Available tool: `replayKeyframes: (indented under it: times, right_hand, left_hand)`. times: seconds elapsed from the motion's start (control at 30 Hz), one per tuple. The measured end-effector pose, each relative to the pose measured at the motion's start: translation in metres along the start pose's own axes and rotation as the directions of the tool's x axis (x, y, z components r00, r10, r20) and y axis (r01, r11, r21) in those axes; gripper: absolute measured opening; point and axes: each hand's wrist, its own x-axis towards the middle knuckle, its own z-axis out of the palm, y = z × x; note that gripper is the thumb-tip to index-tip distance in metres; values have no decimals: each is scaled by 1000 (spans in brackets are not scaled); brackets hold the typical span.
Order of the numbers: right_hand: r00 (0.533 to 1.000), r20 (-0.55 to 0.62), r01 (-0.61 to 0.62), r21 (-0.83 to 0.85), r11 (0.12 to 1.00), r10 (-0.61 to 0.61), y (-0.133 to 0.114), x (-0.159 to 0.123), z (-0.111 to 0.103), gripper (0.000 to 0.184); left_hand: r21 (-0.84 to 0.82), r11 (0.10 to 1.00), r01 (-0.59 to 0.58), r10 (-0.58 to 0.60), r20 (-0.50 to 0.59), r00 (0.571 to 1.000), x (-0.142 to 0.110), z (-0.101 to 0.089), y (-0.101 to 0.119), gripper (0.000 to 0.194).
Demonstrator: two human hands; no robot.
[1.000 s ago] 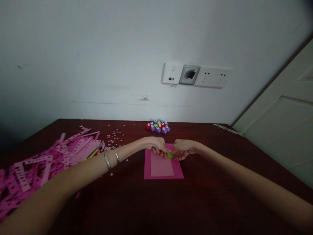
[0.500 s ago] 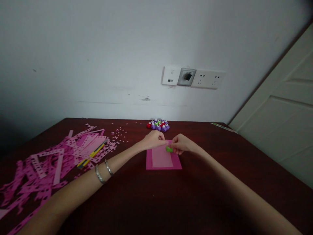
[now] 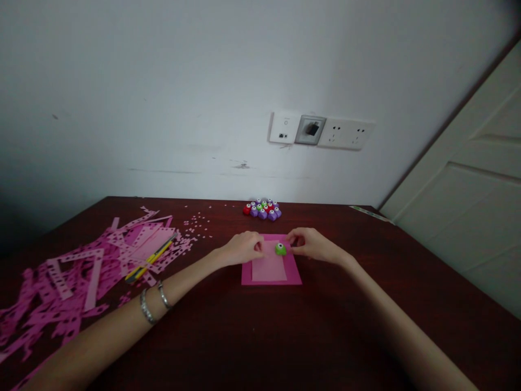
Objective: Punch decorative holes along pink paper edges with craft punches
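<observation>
A small green craft punch (image 3: 280, 249) with a white-and-black, eye-like top stands near the upper right of a light pink sheet (image 3: 268, 270). That sheet lies on a larger dark pink sheet (image 3: 293, 275). My left hand (image 3: 243, 248) is over the left edge of the sheets, fingers curled, thumb and index apart, with nothing seen in them. Just right of the punch, my right hand (image 3: 311, 244) has its bent fingers apart over the dark pink sheet's right edge. Whether the fingertips touch the paper, I cannot tell.
Several purple, red and green punches (image 3: 262, 209) cluster near the wall. Left lie punched pink paper strips (image 3: 93, 271), a yellow utility knife (image 3: 152, 258) and tiny paper cutouts (image 3: 197, 220). A narrow strip (image 3: 371, 213) lies at the back right of the dark red table (image 3: 260, 336).
Both hands were together on the green punch. They have let go and moved apart, left and right, leaving the punch standing on the paper. The view has shifted slightly.
</observation>
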Motion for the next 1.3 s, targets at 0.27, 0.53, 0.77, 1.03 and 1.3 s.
replayKeyframes:
  times: [0.27,0.53,0.77,1.03,1.3]
  right_hand:
    - [995,23,100,-61,993,-99,9,6,9,29]
    - [991,41,126,-61,990,-124,6,5,8,22]
    - [994,44,106,-98,990,-102,3,6,10,22]
    - [992,49,125,-114,986,-120,3,6,8,18]
    - [996,79,54,-126,991,-44,10,6,1,18]
  left_hand:
    - [-47,999,-27,29,55,998,1,4,-5,27]
    - [-139,989,-48,58,63,996,4,13,-16,30]
    - [-149,988,-45,56,67,996,5,12,-16,30]
    - [-153,987,-46,58,71,996,5,13,-17,30]
    - [-171,984,-51,64,75,995,6,14,-19,30]
